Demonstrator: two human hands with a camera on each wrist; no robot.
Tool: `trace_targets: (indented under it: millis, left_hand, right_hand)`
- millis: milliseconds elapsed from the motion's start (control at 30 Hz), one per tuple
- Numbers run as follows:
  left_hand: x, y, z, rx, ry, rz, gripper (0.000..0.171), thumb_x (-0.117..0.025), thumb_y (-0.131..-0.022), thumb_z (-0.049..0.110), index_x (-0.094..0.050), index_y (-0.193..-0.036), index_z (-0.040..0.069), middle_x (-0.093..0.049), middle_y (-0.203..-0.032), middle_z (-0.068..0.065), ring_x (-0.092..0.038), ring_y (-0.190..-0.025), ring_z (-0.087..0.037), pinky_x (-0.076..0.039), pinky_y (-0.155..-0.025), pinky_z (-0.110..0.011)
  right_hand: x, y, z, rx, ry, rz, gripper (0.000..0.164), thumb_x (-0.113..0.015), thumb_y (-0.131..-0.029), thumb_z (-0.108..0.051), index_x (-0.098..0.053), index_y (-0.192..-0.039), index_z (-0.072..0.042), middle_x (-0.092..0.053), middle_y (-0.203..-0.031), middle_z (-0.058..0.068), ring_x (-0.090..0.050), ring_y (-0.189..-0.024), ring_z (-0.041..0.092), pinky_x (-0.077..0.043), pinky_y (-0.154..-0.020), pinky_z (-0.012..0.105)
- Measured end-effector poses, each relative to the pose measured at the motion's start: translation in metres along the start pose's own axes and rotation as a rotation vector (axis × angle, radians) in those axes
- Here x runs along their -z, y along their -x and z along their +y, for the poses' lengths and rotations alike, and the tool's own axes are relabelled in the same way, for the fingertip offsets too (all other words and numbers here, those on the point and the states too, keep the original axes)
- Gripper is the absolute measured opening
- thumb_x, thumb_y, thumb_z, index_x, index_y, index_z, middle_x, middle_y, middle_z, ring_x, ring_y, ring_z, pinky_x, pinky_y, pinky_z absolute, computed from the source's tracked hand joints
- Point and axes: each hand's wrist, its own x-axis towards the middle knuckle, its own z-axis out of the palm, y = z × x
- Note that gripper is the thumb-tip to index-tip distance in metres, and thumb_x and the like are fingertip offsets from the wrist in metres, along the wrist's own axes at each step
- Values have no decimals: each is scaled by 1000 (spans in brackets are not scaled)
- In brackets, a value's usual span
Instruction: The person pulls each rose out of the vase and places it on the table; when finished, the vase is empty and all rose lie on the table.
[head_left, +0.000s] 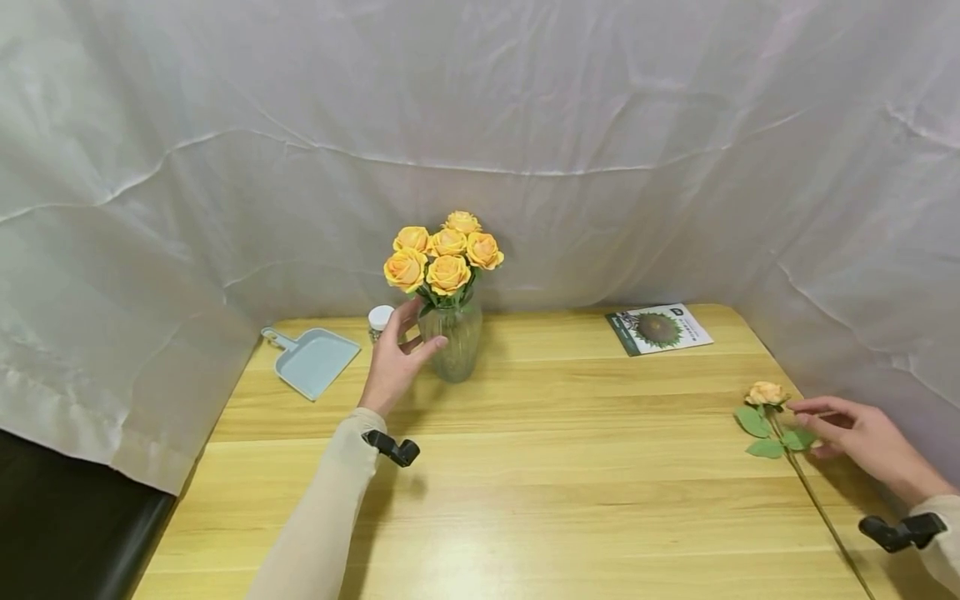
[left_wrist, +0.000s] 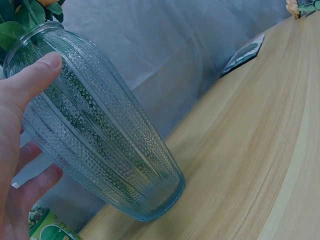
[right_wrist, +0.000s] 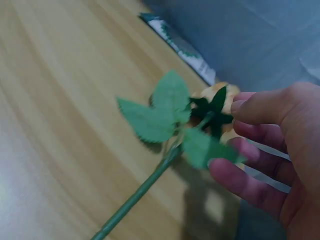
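Note:
A clear ribbed glass vase (head_left: 454, 346) stands upright on the table, with several yellow roses (head_left: 447, 275) in it. My left hand (head_left: 397, 354) grips the vase near its neck from the left. The thumb lies across the glass in the left wrist view; some of the fingers are hidden behind it. At the far right, a single yellow rose (head_left: 767, 393) with green leaves (right_wrist: 150, 122) lies on the table, its long stem (right_wrist: 135, 200) running toward the front edge. My right hand (head_left: 862, 437) is beside its bloom and leaves, fingers loosely bent and not closed round it.
Left of the vase lies a light blue dustpan (head_left: 317, 362). A small white-capped bottle (head_left: 380, 317) stands just behind my left hand. Toward the back right lies a flat packet (head_left: 660, 328) with a plant picture. Grey cloth (head_left: 562, 167) hangs behind and beside the wooden table (head_left: 525, 483).

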Motion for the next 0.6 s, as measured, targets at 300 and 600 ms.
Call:
trace_targets:
  millis: [300, 600]
  left_hand:
    - [0, 0, -1, 1, 10, 1, 81, -85, -97, 40, -44, -165, 28, -46, -170, 1, -47, -155, -26, -49, -125, -51]
    - [0, 0, -1, -1, 11, 2, 80, -85, -97, 40, -45, -165, 27, -46, -170, 0, -47, -154, -27, -49, -126, -53]
  right_hand:
    - [17, -5, -26, 65, 99, 84, 43, -68, -110, -35, -65, -143, -6, -67, -102, -37, -74, -77, 13, -58, -65, 20]
    - [8, -17, -72, 107, 39, 41, 47, -66, -111, -33, -62, -150, -7, -62, -119, -43, -76, -93, 0, -61, -76, 15]
